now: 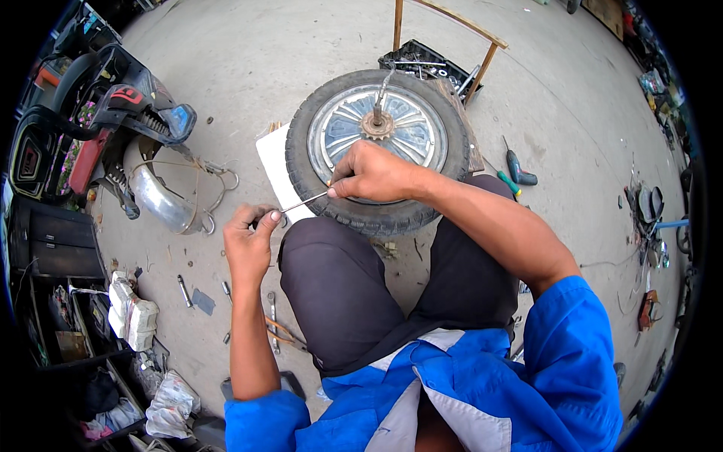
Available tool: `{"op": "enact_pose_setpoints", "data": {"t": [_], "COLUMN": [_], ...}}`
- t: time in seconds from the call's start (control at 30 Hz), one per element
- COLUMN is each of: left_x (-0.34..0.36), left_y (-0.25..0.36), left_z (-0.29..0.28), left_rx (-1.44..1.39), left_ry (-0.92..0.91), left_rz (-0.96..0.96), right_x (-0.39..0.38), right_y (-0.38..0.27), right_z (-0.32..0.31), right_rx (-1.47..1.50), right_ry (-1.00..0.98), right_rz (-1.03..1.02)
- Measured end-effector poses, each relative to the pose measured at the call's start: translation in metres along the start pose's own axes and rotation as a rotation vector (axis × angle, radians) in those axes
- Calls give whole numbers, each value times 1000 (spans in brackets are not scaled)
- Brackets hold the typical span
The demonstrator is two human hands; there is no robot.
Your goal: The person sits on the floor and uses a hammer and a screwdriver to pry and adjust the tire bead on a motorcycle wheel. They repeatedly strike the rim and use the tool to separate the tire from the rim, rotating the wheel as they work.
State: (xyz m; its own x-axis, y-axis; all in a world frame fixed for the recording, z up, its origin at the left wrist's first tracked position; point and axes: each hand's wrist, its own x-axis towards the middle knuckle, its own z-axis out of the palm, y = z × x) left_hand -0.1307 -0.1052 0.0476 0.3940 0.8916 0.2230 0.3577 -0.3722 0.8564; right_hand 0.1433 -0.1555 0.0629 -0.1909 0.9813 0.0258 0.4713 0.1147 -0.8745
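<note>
A thin metal rod (305, 202) slants between my hands, just off the near left side of a wheel. My left hand (251, 239) pinches its lower end, thumb and fingers closed. At the upper end, the thumb and curled fingers of my right hand (373, 172) are closed on it, in front of the wheel's lower rim. The black tyre (300, 143) surrounds a silver-and-dark hub (343, 126). A rusty sprocket (378, 126) sits at its centre, with an axle and a cable standing up from it. The wheel lies flat before my knees, partly over a white board (271, 162).
Behind the wheel stand a black toolbox (452, 71) and a wooden frame (493, 49). Pointed hand tools (521, 172) lie right. A silver curved fender (162, 197) and vehicle parts crowd the left, above shelves (56, 248). Sockets and pliers (282, 331) lie near my left forearm.
</note>
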Motion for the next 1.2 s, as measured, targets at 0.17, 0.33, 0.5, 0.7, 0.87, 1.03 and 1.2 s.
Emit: {"op": "enact_pose_setpoints", "data": {"t": [0.17,0.33,0.5,0.7,0.87,1.03,1.2], "left_x": [13,22,25,4,4,13,19], "left_y": [-1,-2,-8,7,38,57,68], "left_z": [2,2,2,-2,-11,3,31], "left_rx": [39,26,6,-3,-42,-59,-62], "left_ry": [21,14,11,-44,-20,-30,-87], "left_rz": [80,56,90,76,95,206,231], "right_x": [-1,-3,-1,6,7,-17,-49], "right_y": [3,-5,0,-1,-15,-19,0], "right_z": [10,14,17,-6,-26,-48,-63], "right_rx": [-3,8,16,52,94,120,218], "right_ry": [132,191,218,-38,-42,-7,51], "right_rz": [47,124,76,14,-37,16,146]}}
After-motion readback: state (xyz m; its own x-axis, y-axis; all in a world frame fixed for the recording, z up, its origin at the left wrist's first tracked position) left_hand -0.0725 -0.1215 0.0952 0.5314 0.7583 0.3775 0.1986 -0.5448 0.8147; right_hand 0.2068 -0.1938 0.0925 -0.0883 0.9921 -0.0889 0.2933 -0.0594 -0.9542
